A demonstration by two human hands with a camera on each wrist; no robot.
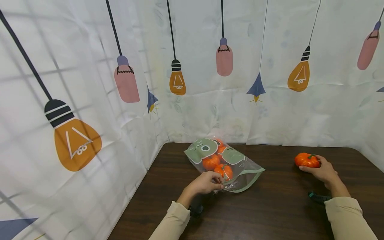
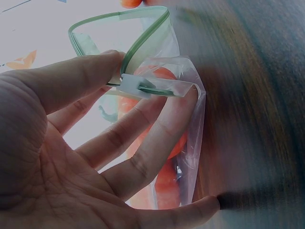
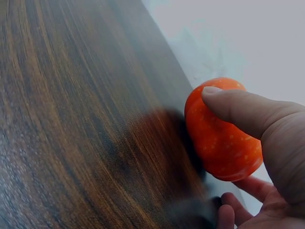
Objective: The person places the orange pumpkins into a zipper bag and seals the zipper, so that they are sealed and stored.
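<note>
A clear zip bag (image 1: 246,166) with green printed figures lies on the table, several small orange pumpkins (image 1: 223,171) inside it. My left hand (image 1: 207,182) pinches the bag's near corner by its opening. In the left wrist view, the thumb and fingers of that hand hold the edge beside a whitish slider (image 2: 136,87), and the green-rimmed mouth stands apart. At the table's right side my right hand (image 1: 325,171) grips another orange pumpkin (image 1: 306,160) with a green stem. The right wrist view shows the thumb across this pumpkin (image 3: 221,138), with some fingers partly hidden behind it.
The dark wooden table (image 1: 270,213) extends between the two hands. A white curtain (image 1: 198,113) printed with hanging lamps stands along its back and left edges. Dark bands (image 1: 319,197) sit at both wrists, below light sleeves.
</note>
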